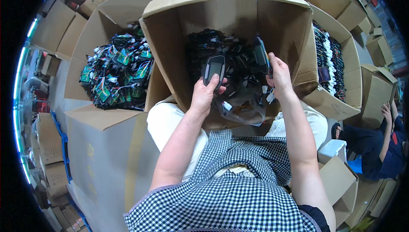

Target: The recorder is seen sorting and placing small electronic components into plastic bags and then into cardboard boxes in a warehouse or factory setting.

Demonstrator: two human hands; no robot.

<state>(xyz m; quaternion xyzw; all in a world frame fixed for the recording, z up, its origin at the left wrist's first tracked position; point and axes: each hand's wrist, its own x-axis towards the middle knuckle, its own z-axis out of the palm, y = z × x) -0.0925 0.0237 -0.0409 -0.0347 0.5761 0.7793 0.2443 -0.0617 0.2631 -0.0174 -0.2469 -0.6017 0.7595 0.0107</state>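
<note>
My left hand grips a handheld display unit with a black rim, silvery sides and a grey screen facing up, thumb on its lower edge. In my right hand is a second flat dark display unit, tilted nearly edge-on, so its face shows only in part. Both hands hover over the mouth of a large cardboard box standing in front of my knees. Inside it lies a heap of black cables. A clear plastic bag and white connectors are at its near side.
To the left, an open box holds green circuit boards with tangled wires. Another open box at the right holds bundled dark cables with white connectors. Beyond it, another person sits beside a carton. More cartons surround the area.
</note>
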